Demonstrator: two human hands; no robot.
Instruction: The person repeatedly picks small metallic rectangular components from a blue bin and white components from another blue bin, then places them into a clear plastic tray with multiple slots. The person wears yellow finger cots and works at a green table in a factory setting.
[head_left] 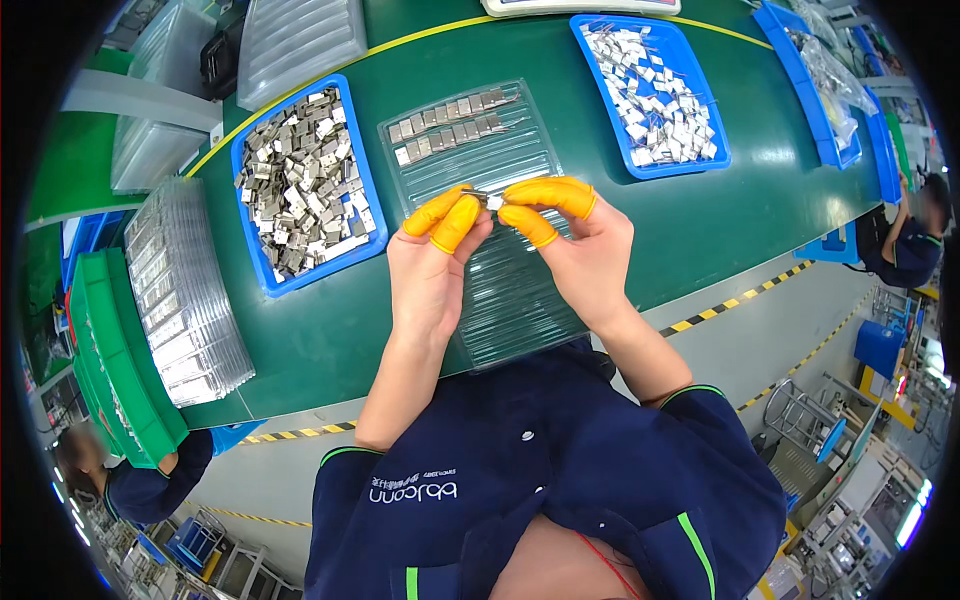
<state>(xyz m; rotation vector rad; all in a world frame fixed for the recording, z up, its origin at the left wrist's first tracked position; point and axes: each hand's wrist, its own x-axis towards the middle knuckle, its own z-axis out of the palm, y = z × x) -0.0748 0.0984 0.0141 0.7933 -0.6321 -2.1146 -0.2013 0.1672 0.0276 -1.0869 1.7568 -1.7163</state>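
Yellow finger cots cover the thumb and forefinger of both my hands. Over a clear ribbed plastic tray (515,290), my left hand (428,265) pinches a small grey metal connector shell. My right hand (590,255) is closed on a small white connector piece (494,202), held up against the shell. The fingertips hide most of both parts, so I cannot tell whether one sits inside the other. Two rows of metal-shelled connectors (450,125) lie in the far part of the clear tray.
At left, a blue bin (328,266) holds a heap of metal shells; at right, another blue bin (680,168) holds white pieces with thin leads. Stacked clear trays (185,290) and a green crate (125,370) line the left side. Other people sit at both far sides.
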